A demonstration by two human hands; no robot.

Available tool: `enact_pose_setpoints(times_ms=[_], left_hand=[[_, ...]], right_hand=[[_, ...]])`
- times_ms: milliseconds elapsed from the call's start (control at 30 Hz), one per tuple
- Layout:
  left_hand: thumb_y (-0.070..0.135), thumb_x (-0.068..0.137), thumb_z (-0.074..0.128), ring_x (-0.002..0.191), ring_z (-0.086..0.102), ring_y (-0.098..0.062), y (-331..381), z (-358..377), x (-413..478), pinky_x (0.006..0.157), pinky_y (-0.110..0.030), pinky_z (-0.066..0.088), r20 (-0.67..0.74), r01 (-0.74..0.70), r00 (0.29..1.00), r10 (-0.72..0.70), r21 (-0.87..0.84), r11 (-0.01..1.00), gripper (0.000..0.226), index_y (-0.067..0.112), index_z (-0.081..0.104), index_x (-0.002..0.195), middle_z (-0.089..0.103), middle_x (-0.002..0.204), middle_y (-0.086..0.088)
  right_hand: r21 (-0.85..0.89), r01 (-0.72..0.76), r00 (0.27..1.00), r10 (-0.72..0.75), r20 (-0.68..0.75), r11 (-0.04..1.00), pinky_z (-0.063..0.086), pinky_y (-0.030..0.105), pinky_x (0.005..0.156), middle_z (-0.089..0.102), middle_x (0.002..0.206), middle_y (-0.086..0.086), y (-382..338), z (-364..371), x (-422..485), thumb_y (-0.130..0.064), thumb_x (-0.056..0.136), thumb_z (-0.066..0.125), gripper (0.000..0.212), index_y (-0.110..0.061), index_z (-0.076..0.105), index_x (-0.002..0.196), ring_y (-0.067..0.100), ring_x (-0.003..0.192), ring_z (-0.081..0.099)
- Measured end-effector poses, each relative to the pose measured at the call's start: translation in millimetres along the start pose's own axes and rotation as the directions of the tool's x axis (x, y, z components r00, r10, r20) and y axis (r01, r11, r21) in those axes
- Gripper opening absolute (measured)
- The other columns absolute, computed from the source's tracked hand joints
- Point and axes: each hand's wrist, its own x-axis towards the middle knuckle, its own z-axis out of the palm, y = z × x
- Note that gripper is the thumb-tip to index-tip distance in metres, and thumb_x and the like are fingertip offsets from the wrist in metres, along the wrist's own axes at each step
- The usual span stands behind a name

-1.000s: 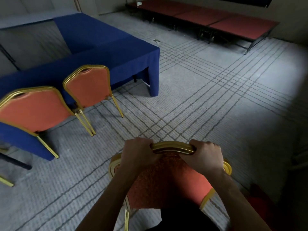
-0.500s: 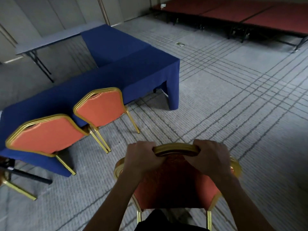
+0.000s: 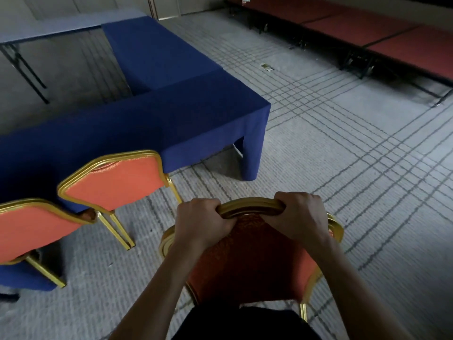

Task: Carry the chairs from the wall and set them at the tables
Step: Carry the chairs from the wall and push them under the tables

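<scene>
I hold a banquet chair (image 3: 255, 261) with an orange-red padded back and gold frame by the top of its backrest. My left hand (image 3: 201, 224) grips the top rail on the left, my right hand (image 3: 297, 217) on the right. Its seat and front legs are hidden below the backrest. A table under a dark blue cloth (image 3: 152, 119) stands ahead to the left, its corner leg just beyond the chair. Two matching chairs, one nearer the corner (image 3: 115, 185) and one at the left edge (image 3: 31, 229), stand tucked against the table's near side.
A second blue-clothed table (image 3: 157, 50) joins the first at a right angle behind it. A bare folding table (image 3: 49, 28) stands at the far left. Low red stage platforms (image 3: 367, 33) line the far right wall. Grey striped carpet (image 3: 355, 148) spreads to the right.
The blue table and the two set chairs have come nearer and shifted right in view. Both hands keep the same grip on the chair's top rail.
</scene>
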Motion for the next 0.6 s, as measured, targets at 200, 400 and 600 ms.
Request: enact_pose_setpoints(times_ms=[200,400,600], left_hand=[[0.074,0.068,0.047,0.063,0.065,-0.029,-17.9,3.4,112.8,0.056,-0.033,0.034,-0.090,0.001,0.996,0.000,0.012,1.000,0.060,0.017,0.055,0.054,0.061,0.056,-0.001],[0.066,0.071,0.058,0.046,0.052,-0.022,-16.5,17.9,210.1,0.049,-0.027,0.019,-0.105,-0.017,0.994,0.027,0.092,0.996,0.055,0.015,0.049,0.050,0.047,0.044,0.003],[0.063,0.066,0.059,0.046,0.057,-0.027,-14.9,59.5,277.2,0.052,-0.026,0.027,-0.101,0.103,0.991,-0.089,0.136,0.985,0.050,0.022,0.036,0.048,0.049,0.043,0.000]], right_hand=[[0.020,0.062,0.998,-0.061,-0.011,0.998,0.038,0.031,0.059,0.046,0.049,-0.008,6.2,9.6,123.2,-0.080,0.070,0.042,0.054,-0.028,0.040,0.055,0.020,0.052,0.054],[0.100,0.105,0.988,-0.092,-0.122,0.989,0.032,0.028,0.052,0.048,0.046,-0.006,37.4,42.7,209.9,-0.070,0.072,0.053,0.050,-0.030,0.030,0.053,0.023,0.043,0.048],[0.136,0.144,0.989,-0.145,-0.001,0.980,0.033,0.029,0.054,0.048,0.051,-0.005,73.6,85.8,300.0,-0.073,0.068,0.052,0.049,-0.027,0.040,0.056,0.024,0.050,0.053]])
